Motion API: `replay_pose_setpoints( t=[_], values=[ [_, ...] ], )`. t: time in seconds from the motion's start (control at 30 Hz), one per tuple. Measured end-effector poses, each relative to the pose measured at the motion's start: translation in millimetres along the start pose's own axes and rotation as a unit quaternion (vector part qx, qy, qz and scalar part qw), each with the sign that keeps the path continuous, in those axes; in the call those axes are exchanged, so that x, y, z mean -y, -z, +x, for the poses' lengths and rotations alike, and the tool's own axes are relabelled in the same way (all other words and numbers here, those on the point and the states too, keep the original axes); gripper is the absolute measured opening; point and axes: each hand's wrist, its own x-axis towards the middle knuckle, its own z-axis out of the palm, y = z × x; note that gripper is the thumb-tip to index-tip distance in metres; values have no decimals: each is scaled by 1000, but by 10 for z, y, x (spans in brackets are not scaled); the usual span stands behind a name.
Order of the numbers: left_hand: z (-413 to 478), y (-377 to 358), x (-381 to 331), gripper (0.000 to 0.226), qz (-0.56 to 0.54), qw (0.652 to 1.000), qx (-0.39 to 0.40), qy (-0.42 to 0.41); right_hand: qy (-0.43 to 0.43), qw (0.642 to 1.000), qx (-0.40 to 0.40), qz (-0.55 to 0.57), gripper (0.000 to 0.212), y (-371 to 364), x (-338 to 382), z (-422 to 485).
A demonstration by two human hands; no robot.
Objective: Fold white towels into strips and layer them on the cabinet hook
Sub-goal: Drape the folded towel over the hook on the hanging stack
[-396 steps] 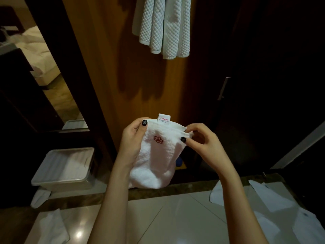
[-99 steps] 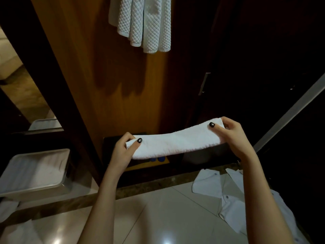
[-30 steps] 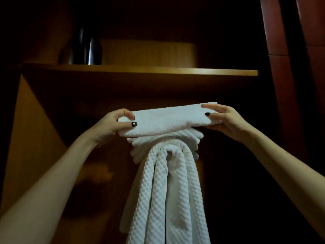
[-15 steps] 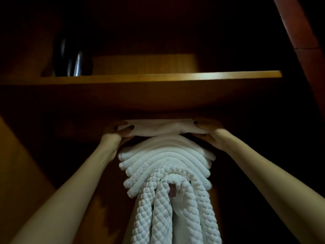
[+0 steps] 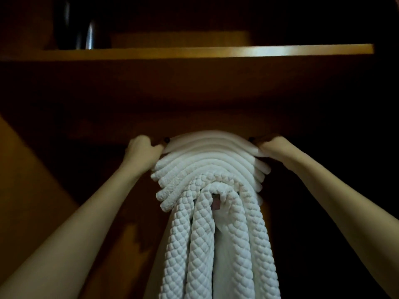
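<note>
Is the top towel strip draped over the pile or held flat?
Draped: the top towel strip arches over the layered towels, left hand and right hand gripping its ends.

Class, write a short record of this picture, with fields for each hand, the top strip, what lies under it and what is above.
Left hand: grips the top strip at its left end
Right hand: grips its right end
Top strip: arched over the stack
Stack: folded white strips, layered in arcs
Beneath: quilted towel hanging down
Above: wooden shelf with a dark vessel
Hook: hidden by towels
</note>
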Motion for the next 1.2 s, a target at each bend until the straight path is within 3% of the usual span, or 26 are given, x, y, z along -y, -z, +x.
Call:
replay_pose_setpoints(
  t=[0.07, 0.13, 0.2, 0.3, 0.4, 0.57, 0.83, 1.0, 1.2],
  values=[
    [31, 27, -78, 38, 129, 990, -9, -56, 56, 989, -81, -113, 48, 52, 160, -57],
    [90, 30, -175, 33, 110, 986, 12, -122, 130, 977, -124, -110, 51, 63, 341, -123],
    [120, -25, -270, 33, 42, 979, 75, -187, 215, 968, -77, -103, 48, -21, 492, -198],
    [102, -220, -318, 57, 66, 970, 165, -165, 266, 949, 40, -166, 45, -247, 539, -234],
    [85, -362, -261, 58, 154, 963, 132, -175, 274, 938, 65, -204, 41, -346, 449, -206],
    [86, -416, -268, 56, 168, 961, 108, -193, 267, 937, 59, -216, 55, -393, 372, -109],
    [119, -351, -312, 58, 156, 957, 171, -173, 168, 965, 71, -190, 74, -441, 358, 32],
    [121, -327, -383, 60, 105, 964, 195, -144, 144, 966, 82, -199, 73, -400, 314, 23],
    [77, -440, -276, 73, 155, 955, 219, -127, 159, 960, 130, -188, 81, -486, 342, -97]
  ],
)
